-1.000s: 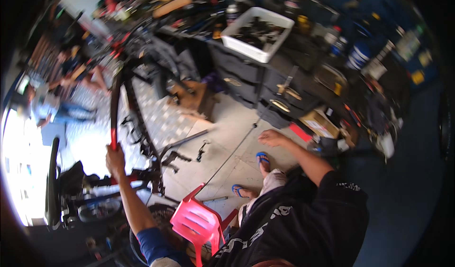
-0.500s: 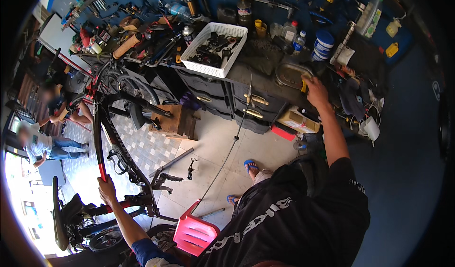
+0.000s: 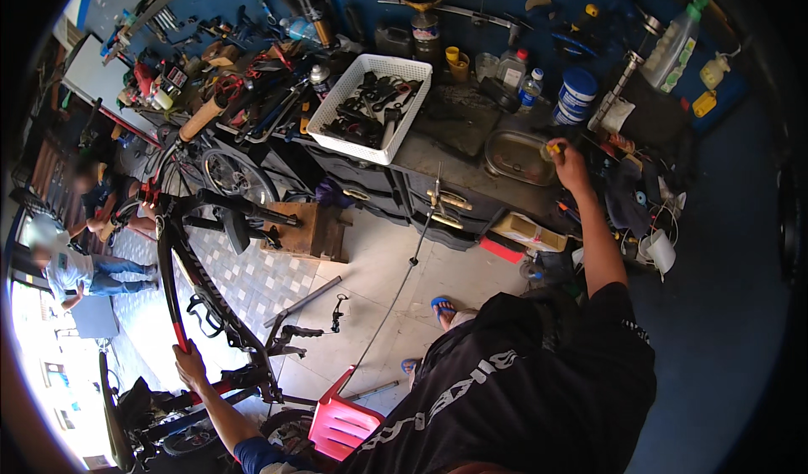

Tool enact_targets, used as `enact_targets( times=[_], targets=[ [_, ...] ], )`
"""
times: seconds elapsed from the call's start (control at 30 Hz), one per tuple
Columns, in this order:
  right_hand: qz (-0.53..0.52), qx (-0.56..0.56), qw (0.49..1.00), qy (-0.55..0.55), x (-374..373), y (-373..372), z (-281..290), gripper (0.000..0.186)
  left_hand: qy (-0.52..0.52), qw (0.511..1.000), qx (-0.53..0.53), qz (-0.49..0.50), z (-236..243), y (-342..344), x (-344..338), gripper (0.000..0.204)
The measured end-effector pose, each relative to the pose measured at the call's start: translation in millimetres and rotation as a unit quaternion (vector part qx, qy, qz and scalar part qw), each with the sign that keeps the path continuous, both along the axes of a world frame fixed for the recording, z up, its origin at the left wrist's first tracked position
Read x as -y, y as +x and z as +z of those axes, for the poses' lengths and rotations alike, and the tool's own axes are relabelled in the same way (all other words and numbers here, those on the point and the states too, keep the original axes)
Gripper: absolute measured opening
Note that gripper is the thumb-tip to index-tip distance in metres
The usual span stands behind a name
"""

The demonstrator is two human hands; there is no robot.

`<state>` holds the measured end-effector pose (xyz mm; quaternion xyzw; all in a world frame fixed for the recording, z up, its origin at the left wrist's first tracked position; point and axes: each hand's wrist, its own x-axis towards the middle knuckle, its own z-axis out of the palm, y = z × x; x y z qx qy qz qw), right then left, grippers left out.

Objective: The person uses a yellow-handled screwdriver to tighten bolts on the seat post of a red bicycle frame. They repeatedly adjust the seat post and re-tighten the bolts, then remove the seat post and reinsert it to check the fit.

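"What was the right hand (image 3: pixel 571 169) doing?"

"Its fingers were closed on a small yellow piece (image 3: pixel 553 147), at the right rim of the metal tray (image 3: pixel 515 156)."

"And the left hand (image 3: pixel 189 369)?"

"Wrapped around the red stretch of the bicycle frame (image 3: pixel 170 293), well out from the front edge of the workbench (image 3: pixel 467 175). The tray sat near that edge, with the white basket (image 3: pixel 348 144) farther left along it."

"Any writing?"

"White letters crossed the black shirt (image 3: pixel 522 407), partly lost in folds. Behind the tray, a blue tub (image 3: pixel 576 97) and a green-capped bottle (image 3: pixel 673 51) bore print too small to tell."
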<state>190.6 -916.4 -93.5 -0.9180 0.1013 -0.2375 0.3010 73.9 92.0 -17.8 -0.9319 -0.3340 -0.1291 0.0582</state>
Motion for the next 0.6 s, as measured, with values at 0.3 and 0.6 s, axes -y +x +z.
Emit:
enact_targets(
  times=[0.3, 0.6],
  targets=[
    [-0.088, -0.101, 0.989, 0.062, 29.4, 15.1, -8.5, 0.035, -0.014, 1.000, 0.007, -0.015, 3.4, 2.3, 1.8, 0.044],
    [-0.041, -0.084, 0.994, 0.049, 20.6, 15.8, -2.8, 0.031, -0.011, 1.000, 0.007, -0.019, -1.7, 7.1, 1.2, 0.045]
  ],
)
